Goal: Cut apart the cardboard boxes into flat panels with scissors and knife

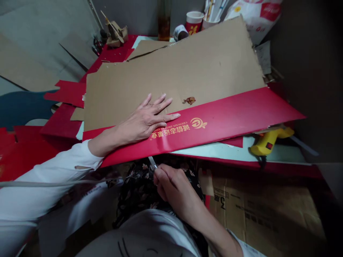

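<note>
A large sheet of brown cardboard (209, 67) lies across the table, with a red strip (235, 110) bearing gold lettering along its near side. My left hand (150, 117) rests flat on it with fingers spread, partly over the red strip. Below the near edge, my right hand (171, 182) is closed around a knife (152, 162). Its narrow metal blade points up toward the underside of the red edge; whether it touches the cardboard I cannot tell. The handle is hidden in my fist. A small brown scrap (189, 100) lies right of my left fingertips.
At the right edge lies a yellow glue gun (270, 141). Paper cups (194, 22), one holding sticks, a bottle (164, 25) and a white plastic bag (257, 18) stand at the back. Red cardboard pieces (29, 146) are at left; a cardboard box (257, 210) sits below right.
</note>
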The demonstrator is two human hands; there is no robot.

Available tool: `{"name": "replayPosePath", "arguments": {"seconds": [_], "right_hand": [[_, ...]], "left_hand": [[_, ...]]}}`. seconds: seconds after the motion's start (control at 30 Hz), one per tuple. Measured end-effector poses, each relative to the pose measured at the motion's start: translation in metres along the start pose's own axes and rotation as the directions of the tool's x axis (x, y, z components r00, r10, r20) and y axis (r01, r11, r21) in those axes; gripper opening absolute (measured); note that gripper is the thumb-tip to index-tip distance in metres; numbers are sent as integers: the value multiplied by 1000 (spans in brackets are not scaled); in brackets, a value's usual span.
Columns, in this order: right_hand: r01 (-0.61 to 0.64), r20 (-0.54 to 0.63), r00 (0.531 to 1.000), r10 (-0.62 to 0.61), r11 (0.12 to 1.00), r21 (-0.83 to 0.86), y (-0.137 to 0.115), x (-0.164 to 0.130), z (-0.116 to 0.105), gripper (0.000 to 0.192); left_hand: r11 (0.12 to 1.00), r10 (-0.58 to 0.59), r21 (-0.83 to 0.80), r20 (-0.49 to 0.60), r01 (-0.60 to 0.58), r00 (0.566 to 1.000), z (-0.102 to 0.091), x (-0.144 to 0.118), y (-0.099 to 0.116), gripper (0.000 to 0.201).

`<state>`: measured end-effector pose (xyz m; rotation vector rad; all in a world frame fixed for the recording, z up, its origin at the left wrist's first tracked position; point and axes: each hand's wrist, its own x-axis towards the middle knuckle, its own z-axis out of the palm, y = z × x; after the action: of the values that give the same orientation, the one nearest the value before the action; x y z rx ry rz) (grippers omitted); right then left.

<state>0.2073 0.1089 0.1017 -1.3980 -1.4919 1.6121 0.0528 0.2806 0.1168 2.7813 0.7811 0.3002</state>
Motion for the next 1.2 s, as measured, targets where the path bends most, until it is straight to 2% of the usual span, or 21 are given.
{"name": "replayPosePath", "arguments": {"seconds": [0.2,0.3,0.43,0.6,0.87,1.0,1.1,1.2], "right_hand": [[16,-27,1000,-13,991,131,-4,17,5,38],[17,-38,999,-14,996,84,-5,18,11,38],[12,12,1000,-13,1000,12,-4,6,14,38],[25,14,1000,-25,999,20,-6,2,11,38],[57,-70,996,-48,991,124,-3,28,6,37],[74,-94,993,-67,994,75,-2,32,8,38],[108,-99,989,-108,994,-14,-1,21,9,38],[79,-73,994,-83,996,-47,2,9,7,40]], "left_hand": [[1000,3,16,-2,-3,1000,0,0,1,48],[1000,11,22,-9,-11,1000,2,0,0,46],[999,21,39,-34,-20,999,6,-2,-1,45],[999,7,40,-22,-7,1000,5,-1,-1,46],[981,-174,84,-17,175,985,-6,14,-8,47],[978,-171,115,-32,174,985,-4,17,-11,46],[980,-153,126,-43,157,987,0,15,-13,46],[982,-131,128,-64,138,989,2,13,-15,47]]}}
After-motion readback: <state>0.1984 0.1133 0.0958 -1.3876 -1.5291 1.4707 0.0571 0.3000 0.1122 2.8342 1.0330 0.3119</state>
